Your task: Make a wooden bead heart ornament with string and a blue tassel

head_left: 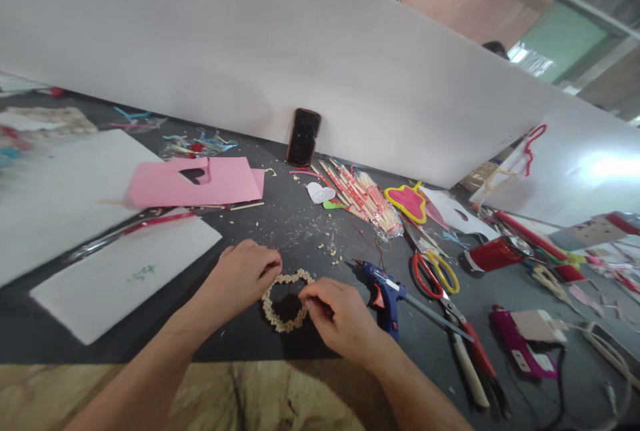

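Note:
A roughly heart-shaped ring of small beige pieces (285, 326) lies on the dark tabletop between my hands. My left hand (245, 281) is closed at the ring's upper left edge, its fingers curled and partly hiding that side. With thumb and fingers pinched together, my right hand (340, 314) grips the ring's right edge. A few loose beige bits (334, 253) are scattered just beyond. A blue hot glue gun (387, 291) rests beside my right hand, its nozzle pointing away from me.
Scissors (435, 274), pliers (473, 344) and a red can (500, 253) stand or lie to the right. Wrapped sticks (357, 194) lie behind the ring, near a phone (303, 136) leaning on the white partition (240, 38). Pink paper (225, 181) and a white board (115, 278) are left.

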A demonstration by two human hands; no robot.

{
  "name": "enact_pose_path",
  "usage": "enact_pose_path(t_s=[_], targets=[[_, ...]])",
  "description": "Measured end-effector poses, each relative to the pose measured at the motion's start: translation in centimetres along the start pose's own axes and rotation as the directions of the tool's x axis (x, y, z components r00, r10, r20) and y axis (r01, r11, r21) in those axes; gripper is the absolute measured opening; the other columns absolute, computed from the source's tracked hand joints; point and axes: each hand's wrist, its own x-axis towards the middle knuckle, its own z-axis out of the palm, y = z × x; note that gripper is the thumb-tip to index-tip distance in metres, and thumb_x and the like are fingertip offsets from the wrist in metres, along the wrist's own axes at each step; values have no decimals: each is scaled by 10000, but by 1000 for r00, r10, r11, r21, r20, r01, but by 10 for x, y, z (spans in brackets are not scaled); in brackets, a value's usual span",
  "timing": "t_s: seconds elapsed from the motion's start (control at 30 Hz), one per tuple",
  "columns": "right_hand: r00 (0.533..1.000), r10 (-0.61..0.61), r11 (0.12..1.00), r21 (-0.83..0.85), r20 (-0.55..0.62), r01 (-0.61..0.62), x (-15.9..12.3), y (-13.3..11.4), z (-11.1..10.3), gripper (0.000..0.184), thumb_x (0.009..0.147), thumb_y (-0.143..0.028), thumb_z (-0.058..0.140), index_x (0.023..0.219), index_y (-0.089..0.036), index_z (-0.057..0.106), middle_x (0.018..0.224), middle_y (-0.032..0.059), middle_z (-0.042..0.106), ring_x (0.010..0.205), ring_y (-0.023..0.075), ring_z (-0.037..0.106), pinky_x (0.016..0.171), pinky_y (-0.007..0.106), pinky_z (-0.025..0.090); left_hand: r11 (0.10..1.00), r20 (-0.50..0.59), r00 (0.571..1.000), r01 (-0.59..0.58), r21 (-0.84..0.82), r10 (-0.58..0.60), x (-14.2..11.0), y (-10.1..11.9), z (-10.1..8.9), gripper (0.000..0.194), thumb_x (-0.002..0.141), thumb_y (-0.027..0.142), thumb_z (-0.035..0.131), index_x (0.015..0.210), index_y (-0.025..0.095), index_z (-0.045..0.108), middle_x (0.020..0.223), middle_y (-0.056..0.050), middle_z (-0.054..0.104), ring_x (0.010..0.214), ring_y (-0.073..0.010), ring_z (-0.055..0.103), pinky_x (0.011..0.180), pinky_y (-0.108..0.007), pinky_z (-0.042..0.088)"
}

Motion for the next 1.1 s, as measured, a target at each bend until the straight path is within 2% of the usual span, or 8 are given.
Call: enact_pose_path(t_s=[0.17, 0.33, 0.47, 0.67, 0.77, 1.1], targets=[[999, 27, 1000, -5, -26, -27, 0, 1, 1, 184, 842, -125, 463, 911, -209, 611, 852, 28, 676, 778, 128, 621, 710, 222, 474, 998, -40, 999, 5, -60, -8, 2, -1, 0, 248, 859, 295, 419, 786, 236, 649, 856, -15, 708, 869, -224, 583, 784, -330, 407], [995, 56, 998, 6, -77, -55, 2, 5, -3, 157, 858, -152, 471, 913, -193, 613, 853, 38, 680, 790, 136, 627, 722, 232, 474, 996, -29, 999, 39, -86, -42, 3, -1, -1, 237, 849, 281, 435, 798, 230, 661, 825, -27, 702, 854, -224, 597, 756, -320, 422], [985, 125, 989, -58, -115, -133, 6, 8, -10, 146, 866, -196, 473, 907, -201, 614, 851, 34, 680, 775, 145, 630, 711, 240, 478, 994, -33, 997, 59, -94, -63, 3, 0, -3, 217, 847, 271, 453, 839, 230, 666, 821, -30, 699, 869, -215, 602, 775, -314, 428], [993, 118, 980, -158, -10, -118, 12, 2, -15, 148, 866, -219, 465, 876, -218, 613, 799, 10, 683, 702, 134, 631, 658, 227, 484, 991, -20, 997, 72, -117, -75, 3, 1, -6, 212, 856, 256, 447, 846, 234, 658, 854, -21, 701, 869, -212, 602, 766, -313, 433], [995, 96, 978, -183, -2, -95, 12, -2, -14, 143, 861, -219, 474, 877, -222, 616, 804, 10, 688, 706, 137, 638, 653, 230, 486, 987, -19, 997, 68, -147, -72, 2, 1, -7, 213, 850, 246, 443, 827, 224, 653, 835, -28, 701, 851, -217, 602, 748, -312, 433], [985, 87, 993, -64, -147, -98, 12, -15, -16, 111, 865, -247, 512, 868, -219, 619, 761, -7, 688, 666, 108, 640, 606, 183, 488, 946, -19, 998, 47, -319, -56, -1, 2, -10, 207, 844, 240, 414, 840, 215, 619, 848, -5, 692, 780, -170, 620, 661, -250, 407]])
